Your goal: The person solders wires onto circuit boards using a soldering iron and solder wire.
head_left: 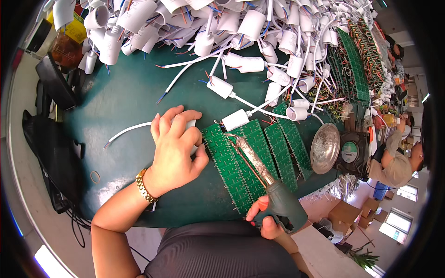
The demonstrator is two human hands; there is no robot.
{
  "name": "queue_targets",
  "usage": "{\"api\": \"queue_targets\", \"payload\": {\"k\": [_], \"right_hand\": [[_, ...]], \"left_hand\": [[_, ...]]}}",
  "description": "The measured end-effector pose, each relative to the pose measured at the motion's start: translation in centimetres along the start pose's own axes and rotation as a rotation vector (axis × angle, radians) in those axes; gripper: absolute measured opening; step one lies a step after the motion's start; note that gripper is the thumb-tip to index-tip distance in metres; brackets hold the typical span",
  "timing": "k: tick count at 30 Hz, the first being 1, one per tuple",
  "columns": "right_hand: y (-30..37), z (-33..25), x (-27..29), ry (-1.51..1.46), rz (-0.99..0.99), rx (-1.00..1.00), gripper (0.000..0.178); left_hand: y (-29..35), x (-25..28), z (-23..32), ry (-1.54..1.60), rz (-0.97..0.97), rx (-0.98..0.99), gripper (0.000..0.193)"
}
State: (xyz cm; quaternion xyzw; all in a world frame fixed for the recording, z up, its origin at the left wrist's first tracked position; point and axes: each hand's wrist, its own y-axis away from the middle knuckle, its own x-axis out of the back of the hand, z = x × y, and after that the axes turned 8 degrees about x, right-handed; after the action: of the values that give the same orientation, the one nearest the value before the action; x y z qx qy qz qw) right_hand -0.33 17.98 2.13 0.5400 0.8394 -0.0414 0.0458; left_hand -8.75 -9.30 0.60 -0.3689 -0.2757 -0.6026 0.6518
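My left hand [174, 155], with a gold watch on the wrist, curls over a white plastic housing [190, 124]. That housing is mostly hidden under my fingers, and a white cable [130, 129] with bared ends sticks out to its left. Just right of it lie green circuit board panels [229, 169] in slanting rows. My right hand [269, 228] grips the handle of a dark green soldering gun [286, 206] at the lower right. The gun's metal barrel and bent tip point up and left over the panels, close to the board beside my left hand.
White cylindrical housings with cables [250, 25] are heaped across the far side of the green mat [120, 88]. A metal dish [324, 148] and a black fan [354, 153] stand right. Black equipment [51, 157] lines the left edge. Another person [396, 155] sits far right.
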Motion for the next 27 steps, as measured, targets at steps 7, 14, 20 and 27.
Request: {"api": "queue_targets", "payload": {"k": [7, 14, 20, 27], "right_hand": [[0.4, -0.6, -0.4, -0.262, 0.168, -0.136, 0.053], [1.3, -0.2, -0.4, -0.292, 0.258, -0.107, 0.056], [2.1, -0.2, 0.4, -0.349, 0.280, -0.049, 0.046], [3.7, 0.1, 1.5, -0.316, 0.337, -0.023, 0.047]], "left_hand": [[0.1, -0.2, -0.2, -0.012, 0.004, -0.005, 0.018], [-0.1, -0.2, -0.1, -0.023, 0.013, -0.024, 0.018], [-0.3, 0.0, -0.1, -0.066, -0.023, -0.074, 0.016], [-3.3, 1.5, 2.1, -0.095, 0.024, -0.208, 0.029]]}}
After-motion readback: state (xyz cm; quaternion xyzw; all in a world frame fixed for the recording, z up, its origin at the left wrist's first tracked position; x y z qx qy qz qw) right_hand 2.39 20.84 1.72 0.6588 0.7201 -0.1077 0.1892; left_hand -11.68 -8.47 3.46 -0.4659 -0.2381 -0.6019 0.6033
